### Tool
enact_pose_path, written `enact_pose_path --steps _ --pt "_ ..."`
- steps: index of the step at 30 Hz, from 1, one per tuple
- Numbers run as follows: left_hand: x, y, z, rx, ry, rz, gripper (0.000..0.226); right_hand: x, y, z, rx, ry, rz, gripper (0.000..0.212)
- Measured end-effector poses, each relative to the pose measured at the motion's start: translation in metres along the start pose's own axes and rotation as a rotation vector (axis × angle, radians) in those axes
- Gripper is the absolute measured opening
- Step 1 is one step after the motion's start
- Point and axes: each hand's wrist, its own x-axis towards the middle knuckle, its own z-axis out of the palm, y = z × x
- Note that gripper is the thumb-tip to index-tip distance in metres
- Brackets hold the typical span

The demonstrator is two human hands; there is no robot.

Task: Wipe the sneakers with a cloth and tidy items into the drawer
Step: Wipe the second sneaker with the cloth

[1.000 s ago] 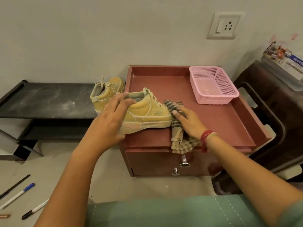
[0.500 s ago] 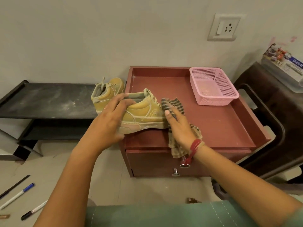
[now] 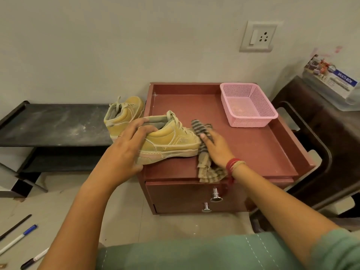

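Note:
A dusty yellow sneaker (image 3: 171, 142) stands on the front left of the red drawer cabinet's top (image 3: 243, 151), toe pointing right. My left hand (image 3: 124, 151) grips its heel and collar. My right hand (image 3: 216, 149) presses a striped checked cloth (image 3: 204, 166) against the toe; the cloth trails over the cabinet's front edge. The second yellow sneaker (image 3: 124, 115) sits behind on the black shelf (image 3: 56, 125). Both drawers (image 3: 185, 195) with metal knobs are closed.
An empty pink basket (image 3: 248, 105) stands at the cabinet's back right. A dark brown chair (image 3: 319, 137) with a plastic box (image 3: 331, 84) on it is to the right. Several pens (image 3: 18, 238) lie on the floor at the lower left.
My right hand has slid the cloth back and forth along the sneaker's toe, ending pressed at the toe tip. My left hand keeps hold of the heel.

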Motion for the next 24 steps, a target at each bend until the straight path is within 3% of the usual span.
enact_pose_path --steps 4,6,8,10,12,13,16,18,21,24 --pt "-0.002 -0.002 0.001 0.012 -0.029 -0.034 0.095 0.013 -0.004 -0.010 0.079 0.141 0.146 0.029" --pt "-0.003 -0.001 0.001 -0.108 -0.036 -0.090 0.105 0.014 -0.016 -0.015 0.131 0.329 0.150 0.030" --pt "-0.002 0.004 0.003 -0.287 -0.006 -0.183 0.116 0.013 -0.018 -0.016 0.108 0.387 0.115 0.033" --pt "-0.001 0.010 0.008 -0.385 0.048 -0.301 0.110 0.005 -0.018 -0.008 0.037 0.208 0.041 0.037" --pt "-0.001 0.013 0.012 -0.331 0.078 -0.426 0.096 -0.004 -0.010 0.007 -0.102 -0.021 -0.061 0.042" --pt "-0.001 0.014 0.013 -0.279 0.058 -0.500 0.094 -0.005 -0.006 0.009 -0.157 -0.056 -0.085 0.044" --pt "-0.001 0.016 0.014 -0.197 0.000 -0.639 0.087 0.005 -0.005 -0.003 -0.104 0.006 0.027 0.035" --pt "0.000 0.022 0.014 -0.211 0.033 -0.646 0.068 0.007 -0.011 -0.008 -0.084 0.021 0.117 0.030" --pt "0.001 0.030 0.013 -0.180 0.082 -0.657 0.043 -0.001 -0.028 0.003 0.073 -0.038 0.097 0.030" --pt "0.002 0.032 0.012 -0.152 0.076 -0.704 0.045 -0.006 -0.032 0.000 0.157 -0.109 0.126 0.037"
